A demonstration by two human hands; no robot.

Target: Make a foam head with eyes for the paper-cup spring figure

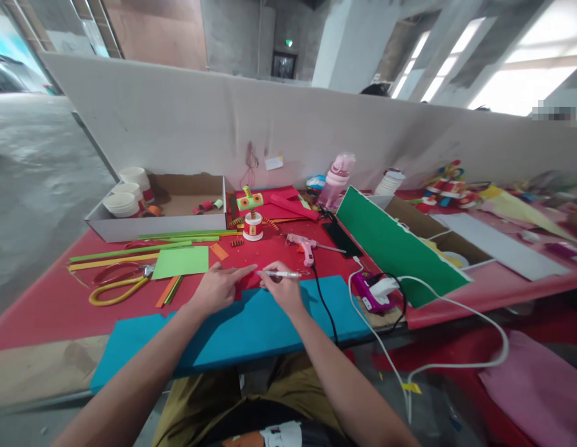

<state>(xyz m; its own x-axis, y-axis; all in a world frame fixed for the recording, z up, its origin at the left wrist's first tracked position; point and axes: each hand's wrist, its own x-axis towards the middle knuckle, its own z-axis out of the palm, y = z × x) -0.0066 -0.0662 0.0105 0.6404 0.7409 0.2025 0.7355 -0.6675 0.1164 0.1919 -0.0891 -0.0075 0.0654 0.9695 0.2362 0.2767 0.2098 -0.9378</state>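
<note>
My right hand (281, 288) pinches a pen (281, 274), its tip pointing left toward my other hand. My left hand (218, 287) rests on the table with the index finger stretched out toward the pen tip. A small piece of red paper (246, 280) seems to lie under that finger, hard to tell from the red cover. Blue sheets (251, 332) spread beneath both wrists. Beyond my hands stands a paper-cup figure (252, 226) with a green head and coiled arms. A pink glue gun (308, 247) lies right of it.
Left are a green paper sheet (180, 262), yellow-handled scissors (118, 292), paper strips (144, 248) and a box (158, 233) with cups. Right are a phone (340, 239), a purple power socket (372, 297) with cables, a green board (395, 248) and a pink bottle (335, 180).
</note>
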